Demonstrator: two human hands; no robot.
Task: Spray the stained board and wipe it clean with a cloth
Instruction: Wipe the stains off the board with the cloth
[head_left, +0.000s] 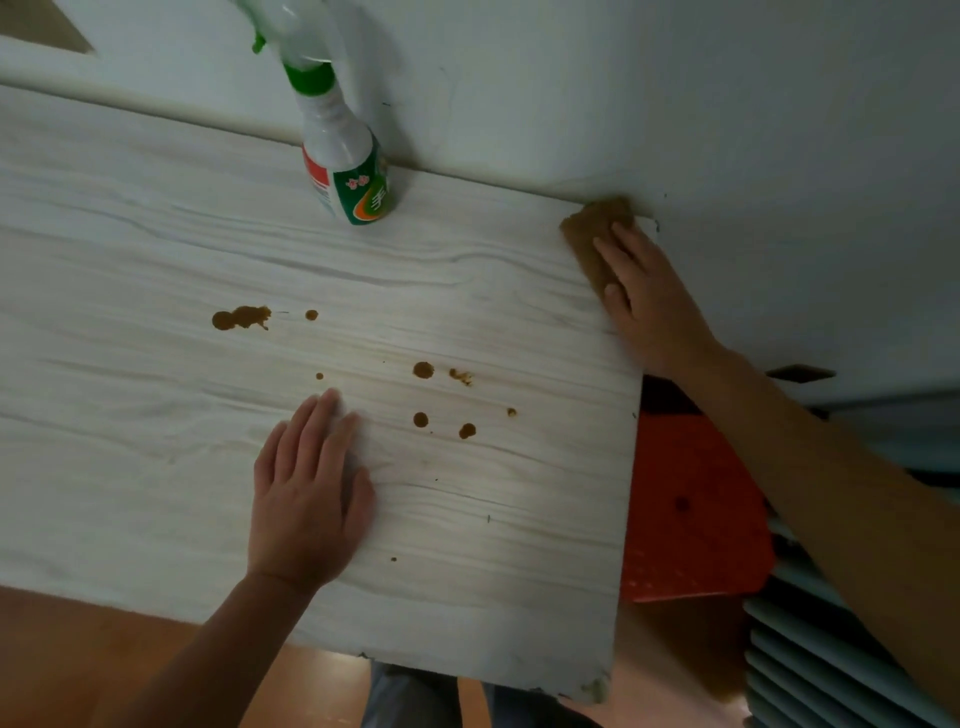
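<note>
The pale wood-grain board (311, 249), brown-spotted, looks unsprayed; right hand (644, 291) presses flat on the brown cloth (587, 228), left hand (306, 493) lies spread, so fetching the green-and-white spray bottle (348, 166) comes next.

One board, one bottle, one cloth, two hands, about ten stains.

A single pale wood-grain board (156, 260) carries one spray bottle (345, 156), well beyond the fingertips of the left hand (306, 493), and one brown cloth (597, 234) under the fingers of the right hand (649, 296). Roughly ten brown stains (241, 317) dot it, most just past the left fingertips; the smallest specks are hard to count.
</note>
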